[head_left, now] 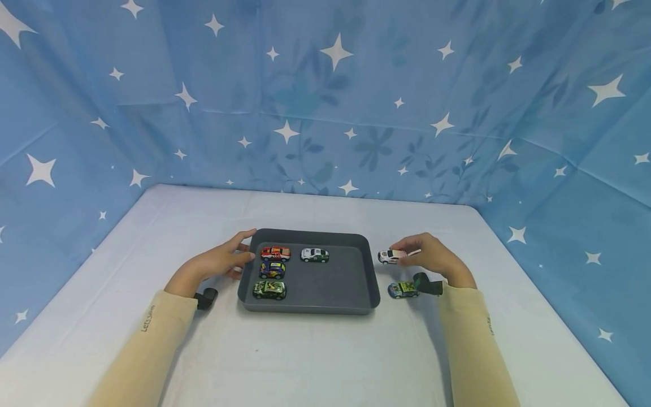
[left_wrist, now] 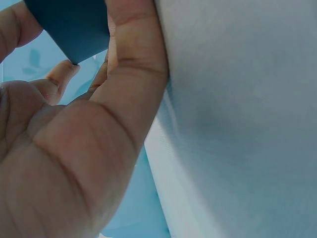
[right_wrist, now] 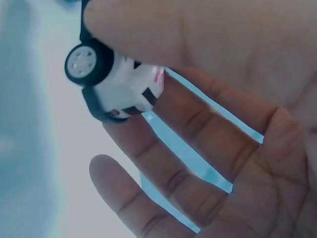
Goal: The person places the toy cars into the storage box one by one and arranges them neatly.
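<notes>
My left hand [head_left: 218,261] grips the left side of a dark grey tray [head_left: 315,308], its fingers spread along the wall and rim. In the left wrist view, the tray's dark wall [left_wrist: 74,29] shows between the fingers. To the tray's right, my right hand [head_left: 429,253] pinches a white toy car [head_left: 390,256] between thumb and fingers. The right wrist view shows that car's wheel and bumper, with the lower fingers extended beside it. Below the right hand, a blue and green toy car [head_left: 403,289] sits on the table near the wrist.
Inside the tray, a red toy car [head_left: 276,253], a dark blue one [head_left: 272,269] and a green camouflage one [head_left: 269,290] form a column at the left. A white and green toy car [head_left: 315,255] stands right of the red one. Blue star-patterned cloth [head_left: 315,141] hangs behind the white table [head_left: 315,362].
</notes>
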Demonstrator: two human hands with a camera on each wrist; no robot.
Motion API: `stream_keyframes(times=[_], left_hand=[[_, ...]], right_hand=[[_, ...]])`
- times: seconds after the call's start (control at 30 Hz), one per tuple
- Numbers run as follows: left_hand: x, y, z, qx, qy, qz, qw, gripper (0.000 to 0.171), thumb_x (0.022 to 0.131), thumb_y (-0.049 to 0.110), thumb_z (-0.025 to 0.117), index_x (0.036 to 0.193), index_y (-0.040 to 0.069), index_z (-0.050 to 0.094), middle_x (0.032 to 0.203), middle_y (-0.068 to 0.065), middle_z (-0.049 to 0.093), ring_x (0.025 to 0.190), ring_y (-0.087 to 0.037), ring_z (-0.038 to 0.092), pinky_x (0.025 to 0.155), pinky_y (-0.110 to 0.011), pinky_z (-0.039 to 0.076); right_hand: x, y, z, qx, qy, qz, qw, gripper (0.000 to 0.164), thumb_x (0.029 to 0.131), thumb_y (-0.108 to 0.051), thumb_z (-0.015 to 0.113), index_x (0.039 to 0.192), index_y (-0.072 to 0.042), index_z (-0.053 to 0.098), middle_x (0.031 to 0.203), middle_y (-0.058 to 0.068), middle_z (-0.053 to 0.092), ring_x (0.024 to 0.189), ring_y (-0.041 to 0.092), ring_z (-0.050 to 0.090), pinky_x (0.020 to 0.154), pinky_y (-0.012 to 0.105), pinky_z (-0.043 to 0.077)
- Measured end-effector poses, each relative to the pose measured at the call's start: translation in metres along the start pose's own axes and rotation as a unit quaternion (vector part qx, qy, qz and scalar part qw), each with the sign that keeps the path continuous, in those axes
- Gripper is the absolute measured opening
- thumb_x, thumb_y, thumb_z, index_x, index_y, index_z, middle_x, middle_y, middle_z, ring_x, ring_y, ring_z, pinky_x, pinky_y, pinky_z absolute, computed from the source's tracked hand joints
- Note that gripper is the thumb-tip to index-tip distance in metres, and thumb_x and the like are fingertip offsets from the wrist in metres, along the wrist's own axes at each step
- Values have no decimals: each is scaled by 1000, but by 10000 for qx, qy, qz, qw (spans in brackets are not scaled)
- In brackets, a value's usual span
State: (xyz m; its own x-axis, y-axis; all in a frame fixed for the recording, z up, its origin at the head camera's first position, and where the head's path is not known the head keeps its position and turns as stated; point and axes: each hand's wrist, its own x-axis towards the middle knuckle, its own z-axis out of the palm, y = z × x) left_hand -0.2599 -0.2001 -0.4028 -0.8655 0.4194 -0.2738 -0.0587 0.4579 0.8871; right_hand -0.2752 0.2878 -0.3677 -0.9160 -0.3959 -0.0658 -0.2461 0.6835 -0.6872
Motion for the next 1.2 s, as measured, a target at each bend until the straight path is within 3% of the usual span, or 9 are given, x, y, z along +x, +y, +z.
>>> stream_keyframes(times=[0.33,0.7,1.2], left_hand=[[-1,-2,-1,-12,-3,-21,10000,77,117,15,48,174,9,-2,164,-39,25,128,-44,61,94,-43,62],[0,-1,-1,-16,19,19,10000,76,117,13,49,174,8,-2,163,-40,26,124,-42,63,92,-42,62],[3,-3,1,81,97,-28,9999,76,117,14,50,175,9,1,163,-39,28,119,-38,65,90,-41,62]], right_hand=[[-1,-21,-2,19,71,-251,9997,31,96,-2,79,126,7,75,107,13,71,96,25,69,81,32,58],[3,-38,7,-40,3,-448,9990,29,96,-3,81,124,3,77,111,14,72,98,29,72,84,40,60],[10,-53,28,-2,-161,-715,9973,28,94,-1,82,122,2,77,112,13,72,94,30,72,82,38,61]])
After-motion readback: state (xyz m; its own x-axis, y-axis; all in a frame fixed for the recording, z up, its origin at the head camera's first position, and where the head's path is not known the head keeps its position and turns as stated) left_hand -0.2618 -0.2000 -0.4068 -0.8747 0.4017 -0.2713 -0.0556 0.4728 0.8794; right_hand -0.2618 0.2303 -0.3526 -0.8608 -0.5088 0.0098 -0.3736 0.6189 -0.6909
